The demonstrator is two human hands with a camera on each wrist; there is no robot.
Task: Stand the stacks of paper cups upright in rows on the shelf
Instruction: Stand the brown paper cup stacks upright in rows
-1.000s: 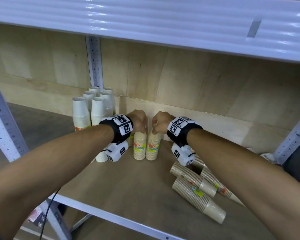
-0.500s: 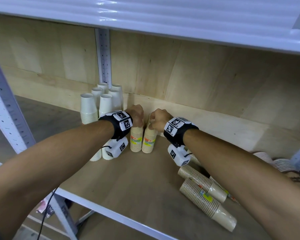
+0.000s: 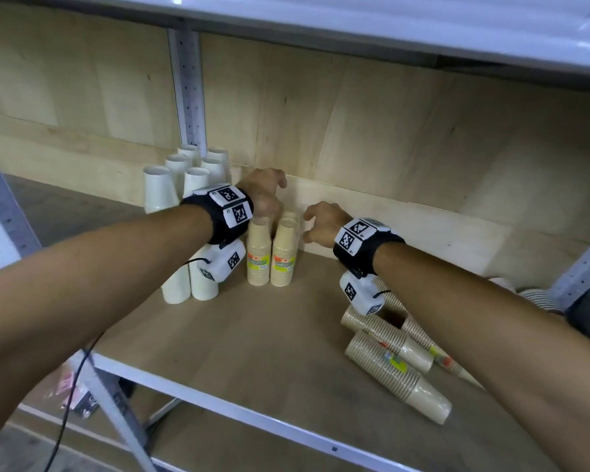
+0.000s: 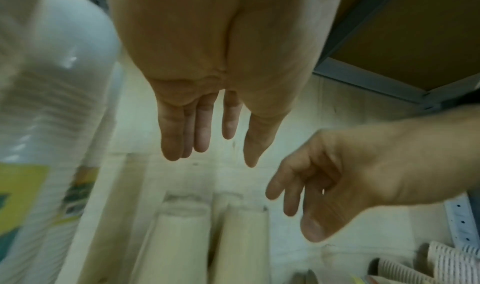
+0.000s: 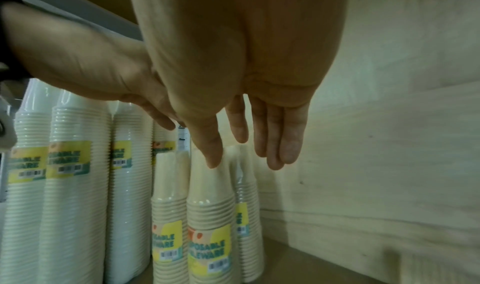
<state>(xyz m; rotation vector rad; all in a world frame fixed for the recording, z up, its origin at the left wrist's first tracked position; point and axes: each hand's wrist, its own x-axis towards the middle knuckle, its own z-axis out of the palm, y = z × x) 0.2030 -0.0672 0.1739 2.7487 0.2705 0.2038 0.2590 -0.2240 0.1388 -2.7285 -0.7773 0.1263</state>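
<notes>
- Shelf (image 3: 252, 338): bare wooden board with a white metal front edge; plywood back wall (image 3: 372, 124).
- Beige cup stacks (image 3: 271, 253): upright near the back wall, beside white stacks (image 3: 184, 185); other stacks (image 3: 389, 362) lie sideways at right.
- Left hand (image 3: 264, 195), right hand (image 3: 322, 223): fingers loose, holding nothing, above the beige stacks.

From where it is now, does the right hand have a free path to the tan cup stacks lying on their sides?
Probably yes: the right hand is empty, and the lying stacks sit uncovered beneath that forearm.
</notes>
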